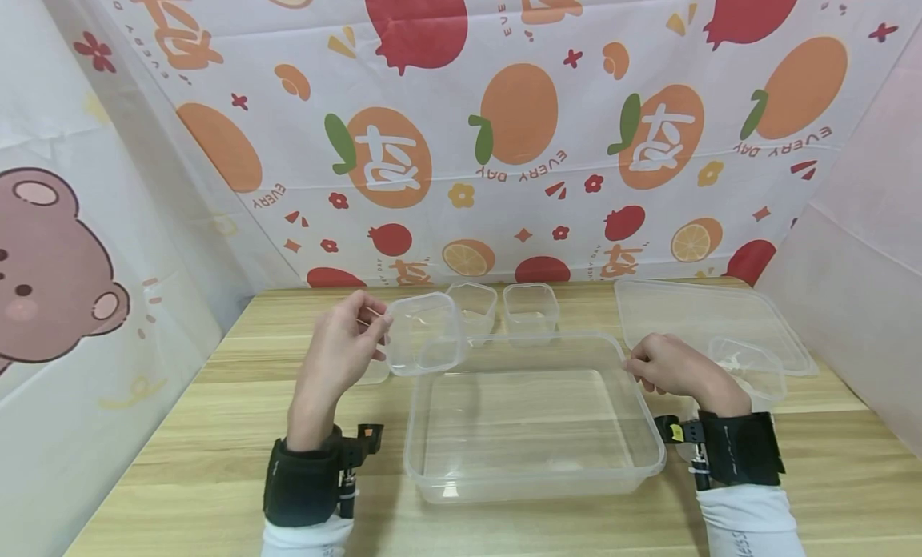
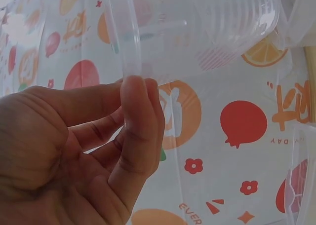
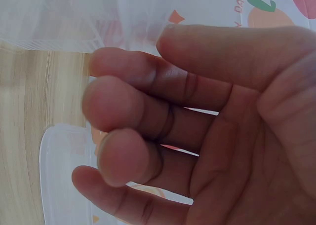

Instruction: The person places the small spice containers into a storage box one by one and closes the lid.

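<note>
My left hand (image 1: 337, 345) pinches a small clear plastic container (image 1: 425, 334) by its edge between thumb and fingers. The small container is tilted above the left back corner of a large clear plastic box (image 1: 533, 488), overlapping its rim in the head view. In the left wrist view the fingertips (image 2: 134, 89) meet at the small container's edge. My right hand (image 1: 680, 371) grips the large box's right rim, thumb on one side and index finger on the other. Its other fingers (image 3: 123, 156) curl loosely beside the wall in the right wrist view.
Two small clear containers, one left (image 1: 474, 307) and one right (image 1: 531, 310), stand behind the box. A large clear lid (image 1: 691, 309) lies at the back right, with another small clear piece (image 1: 749, 369) by the right wrist. A printed cloth (image 1: 446, 141) hangs behind the wooden table (image 1: 194, 453).
</note>
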Tool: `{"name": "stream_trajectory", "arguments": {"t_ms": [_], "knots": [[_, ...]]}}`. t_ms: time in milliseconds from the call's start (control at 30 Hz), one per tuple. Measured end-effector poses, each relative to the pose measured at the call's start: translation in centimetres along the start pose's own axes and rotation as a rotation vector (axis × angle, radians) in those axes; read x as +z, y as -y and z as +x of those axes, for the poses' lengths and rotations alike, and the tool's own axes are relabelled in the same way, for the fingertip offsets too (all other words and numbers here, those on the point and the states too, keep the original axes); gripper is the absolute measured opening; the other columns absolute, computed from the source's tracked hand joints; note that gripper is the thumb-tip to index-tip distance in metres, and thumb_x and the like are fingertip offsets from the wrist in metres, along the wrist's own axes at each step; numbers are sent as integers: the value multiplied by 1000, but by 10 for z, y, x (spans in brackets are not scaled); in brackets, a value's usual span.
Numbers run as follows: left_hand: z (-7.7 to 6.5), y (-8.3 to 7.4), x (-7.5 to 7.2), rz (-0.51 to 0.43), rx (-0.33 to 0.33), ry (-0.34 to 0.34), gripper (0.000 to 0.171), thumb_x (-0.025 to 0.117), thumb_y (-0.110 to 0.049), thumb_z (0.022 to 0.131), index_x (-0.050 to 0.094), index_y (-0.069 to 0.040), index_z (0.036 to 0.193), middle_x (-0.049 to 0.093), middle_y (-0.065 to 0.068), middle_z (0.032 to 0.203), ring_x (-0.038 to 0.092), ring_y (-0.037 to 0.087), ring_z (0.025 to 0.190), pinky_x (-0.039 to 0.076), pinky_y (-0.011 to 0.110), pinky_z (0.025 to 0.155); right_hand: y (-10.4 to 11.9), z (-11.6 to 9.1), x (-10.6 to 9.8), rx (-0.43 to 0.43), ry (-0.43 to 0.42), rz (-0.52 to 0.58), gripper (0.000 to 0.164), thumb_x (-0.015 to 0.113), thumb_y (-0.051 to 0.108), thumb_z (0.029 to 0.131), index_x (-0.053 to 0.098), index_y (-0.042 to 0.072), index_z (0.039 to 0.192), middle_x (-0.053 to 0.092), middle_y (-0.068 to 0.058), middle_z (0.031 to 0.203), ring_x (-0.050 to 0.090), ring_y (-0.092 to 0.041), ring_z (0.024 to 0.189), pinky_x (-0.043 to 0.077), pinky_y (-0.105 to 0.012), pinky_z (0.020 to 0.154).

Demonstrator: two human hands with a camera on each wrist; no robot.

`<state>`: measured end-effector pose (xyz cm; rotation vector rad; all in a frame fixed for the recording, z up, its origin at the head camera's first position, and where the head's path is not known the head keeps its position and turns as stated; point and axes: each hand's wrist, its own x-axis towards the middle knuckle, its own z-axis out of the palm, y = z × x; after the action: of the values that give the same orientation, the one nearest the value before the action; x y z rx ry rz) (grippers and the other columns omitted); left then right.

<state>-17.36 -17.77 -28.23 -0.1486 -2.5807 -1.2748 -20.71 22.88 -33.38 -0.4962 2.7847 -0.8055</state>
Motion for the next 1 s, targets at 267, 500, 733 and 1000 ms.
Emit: {"name": "stream_trajectory", "arguments": {"t_ms": [267, 500, 733, 1000], "knots": [[0, -1, 5, 4, 27, 18, 12, 63, 3, 98, 59, 8, 108, 63, 22, 88, 65, 29, 72, 57, 29, 59, 0, 0, 0, -4, 1, -2, 29, 60, 6, 99, 65, 6, 71, 48, 1, 56, 43, -13, 51, 33, -27, 49], [0, -1, 7, -2, 24, 25, 10, 62, 3, 98, 60, 8, 107, 62, 20, 87, 65, 29, 71, 54, 24, 56, 0, 0, -1, -11, 2, -3, 29, 60, 5, 99, 65, 6, 71, 48, 1, 57, 43, -13, 52, 34, -27, 49], [1, 0, 10, 2, 3, 41, 10, 63, 3, 98, 60, 7, 106, 62, 20, 87, 64, 24, 68, 55, 25, 56, -1, 0, 0, -3, 4, -8, 29, 60, 6, 99, 65, 6, 70, 48, 1, 57, 44, -14, 52, 34, -27, 49], [2, 1, 12, 5, -3, 60, 9, 63, 4, 97, 60, 7, 105, 62, 19, 86, 62, 21, 65, 55, 27, 57, -2, 0, 0, -17, 4, -7, 30, 60, 7, 100, 64, 7, 70, 48, 2, 57, 43, -13, 52, 34, -28, 49]]}}
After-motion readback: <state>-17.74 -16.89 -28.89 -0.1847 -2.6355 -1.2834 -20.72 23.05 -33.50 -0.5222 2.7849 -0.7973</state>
